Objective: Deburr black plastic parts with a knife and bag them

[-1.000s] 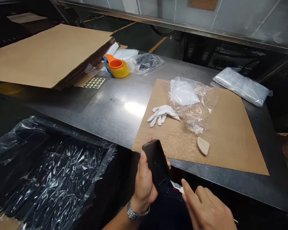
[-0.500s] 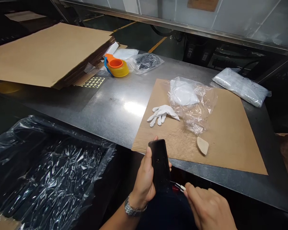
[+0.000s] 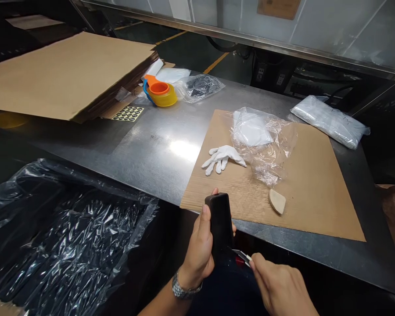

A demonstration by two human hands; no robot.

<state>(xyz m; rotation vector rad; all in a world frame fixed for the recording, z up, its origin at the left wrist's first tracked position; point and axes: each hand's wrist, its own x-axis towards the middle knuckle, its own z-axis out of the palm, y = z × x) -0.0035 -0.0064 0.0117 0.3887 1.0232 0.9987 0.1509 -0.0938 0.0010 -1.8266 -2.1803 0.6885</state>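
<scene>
My left hand (image 3: 199,248) is closed around a black rectangular part (image 3: 221,219), thumb on its near left side and fingertips showing at the right edge. The part is long and smooth, tilted upright in front of the table edge; its lower end blends into dark clothing. In my right hand (image 3: 279,281) is a slim knife (image 3: 242,254) with a pale handle and a thin metal blade. The blade's tip lies at the lower right edge of the black part; whether it touches is hard to tell. A white glove (image 3: 223,159) and a beige wedge-shaped pad (image 3: 277,202) lie beyond my hands.
A cardboard sheet (image 3: 316,188) covers the right of the metal table (image 3: 145,153), with a clear plastic bag (image 3: 270,149) on it. Stacked cardboard (image 3: 72,74), a tape dispenser (image 3: 161,92) and stickers (image 3: 128,113) sit left. Black plastic-wrapped goods (image 3: 69,237) fill the lower left.
The black part has turned slightly in my left hand, showing more of its top end. The knife has shifted a little left and its angle has changed.
</scene>
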